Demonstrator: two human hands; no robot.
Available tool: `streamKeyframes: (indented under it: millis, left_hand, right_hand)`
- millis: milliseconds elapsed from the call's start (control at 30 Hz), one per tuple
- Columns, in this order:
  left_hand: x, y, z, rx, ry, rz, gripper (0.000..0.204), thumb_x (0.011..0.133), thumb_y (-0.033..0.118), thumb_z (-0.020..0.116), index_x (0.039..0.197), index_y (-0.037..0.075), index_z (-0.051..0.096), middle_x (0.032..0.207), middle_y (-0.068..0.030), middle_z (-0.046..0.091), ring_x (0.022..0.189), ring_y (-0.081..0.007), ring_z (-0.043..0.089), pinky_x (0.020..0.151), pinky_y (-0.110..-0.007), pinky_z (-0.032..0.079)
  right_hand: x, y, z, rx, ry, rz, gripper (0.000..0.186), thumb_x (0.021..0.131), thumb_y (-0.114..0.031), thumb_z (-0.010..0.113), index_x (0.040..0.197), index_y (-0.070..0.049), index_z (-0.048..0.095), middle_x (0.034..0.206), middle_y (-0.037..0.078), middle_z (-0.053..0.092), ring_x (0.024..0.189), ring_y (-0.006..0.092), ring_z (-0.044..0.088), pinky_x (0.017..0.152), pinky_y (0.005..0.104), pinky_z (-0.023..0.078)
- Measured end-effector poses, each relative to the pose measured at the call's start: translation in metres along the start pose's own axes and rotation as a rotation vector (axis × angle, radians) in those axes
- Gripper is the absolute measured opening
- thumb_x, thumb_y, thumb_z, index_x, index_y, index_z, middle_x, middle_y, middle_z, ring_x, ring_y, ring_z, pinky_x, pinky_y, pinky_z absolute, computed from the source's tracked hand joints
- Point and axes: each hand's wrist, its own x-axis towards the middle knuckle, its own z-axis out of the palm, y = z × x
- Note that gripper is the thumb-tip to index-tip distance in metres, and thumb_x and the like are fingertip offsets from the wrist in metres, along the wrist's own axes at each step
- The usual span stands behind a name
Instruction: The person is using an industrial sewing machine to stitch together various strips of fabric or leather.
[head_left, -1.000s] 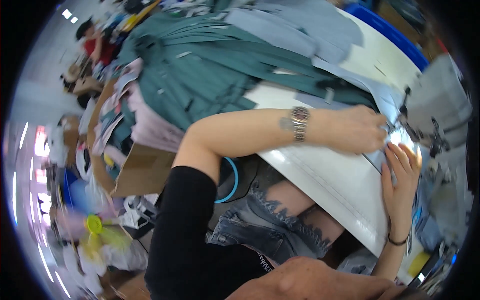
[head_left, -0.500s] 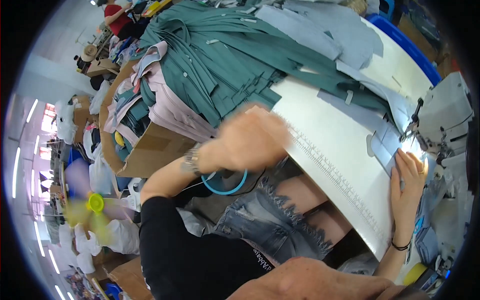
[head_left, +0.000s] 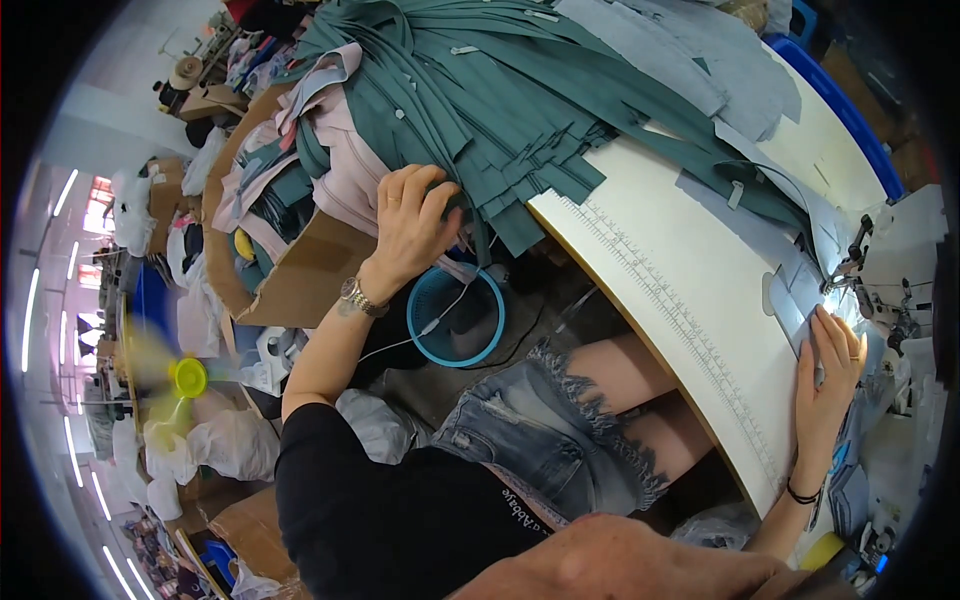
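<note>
My left hand (head_left: 412,222) is raised beside the hanging edge of a pile of long green fabric strips (head_left: 500,130), in front of pink fabric strips (head_left: 340,160). Its fingers are loosely bent, with a gap to the thumb, and I see nothing held between them. A wristwatch (head_left: 361,297) is on that wrist. My right hand (head_left: 828,375) lies with fingers stretched out on a light blue fabric piece (head_left: 797,300) at the lit needle area of a sewing machine (head_left: 905,250). The fabric under its palm is partly hidden.
The white worktable (head_left: 680,310) carries ruler markings along its near edge. Grey-blue fabric (head_left: 655,60) lies at its far side. Left of the table stand a cardboard box (head_left: 300,275) of fabric and a blue basket (head_left: 413,330) on the floor. A fan (head_left: 188,378) spins farther left.
My left hand has moved left and slightly away from me, from the table's edge to beside the green and pink strips. My right hand stays by the needle. The whole view has shifted a little.
</note>
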Motion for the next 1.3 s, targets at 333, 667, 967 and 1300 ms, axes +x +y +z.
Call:
streamKeyframes:
  millis: [333,667,967,1300]
  left_hand:
    - [0.066,-0.001,-0.034,-0.599,0.402,-0.272,0.019,0.088,-0.003,0.066,0.105,0.002,0.064,0.101,-0.0104,0.066,0.098,-0.0220,0.062,0.089,-0.035,0.049]
    - [0.169,0.192,0.035,-0.678,0.081,0.824,0.016,0.082,0.014,0.063,0.098,0.011,0.060,0.074,-0.0011,0.053,0.060,-0.0145,0.059,0.050,-0.029,0.048]
    - [0.177,0.189,0.020,-1.154,-0.535,0.415,0.010,0.084,0.009,0.075,0.089,0.003,0.068,0.080,-0.0104,0.067,0.071,-0.0295,0.066,0.062,-0.036,0.052]
    - [0.260,0.261,0.081,-0.858,-0.426,0.660,0.015,0.086,0.016,0.076,0.087,0.002,0.070,0.071,-0.0098,0.066,0.059,-0.0251,0.062,0.056,-0.032,0.048]
  right_hand:
    - [-0.001,0.006,0.002,-0.043,-0.019,0.000,0.028,0.096,-0.008,0.060,0.121,0.002,0.067,0.131,0.009,0.065,0.130,0.0282,0.053,0.120,0.0506,0.024]
    - [0.002,-0.010,-0.006,0.022,0.038,0.041,0.027,0.089,-0.006,0.064,0.115,0.000,0.070,0.125,0.009,0.067,0.121,0.0308,0.057,0.115,0.0550,0.030]
    - [0.006,-0.010,-0.007,0.024,0.044,0.060,0.028,0.088,-0.013,0.067,0.114,-0.002,0.070,0.124,0.006,0.067,0.120,0.0276,0.057,0.102,0.0461,0.039]
    - [-0.003,-0.014,-0.005,0.078,0.032,0.099,0.024,0.087,-0.012,0.068,0.110,-0.005,0.069,0.124,0.005,0.060,0.115,0.0242,0.055,0.086,0.0389,0.039]
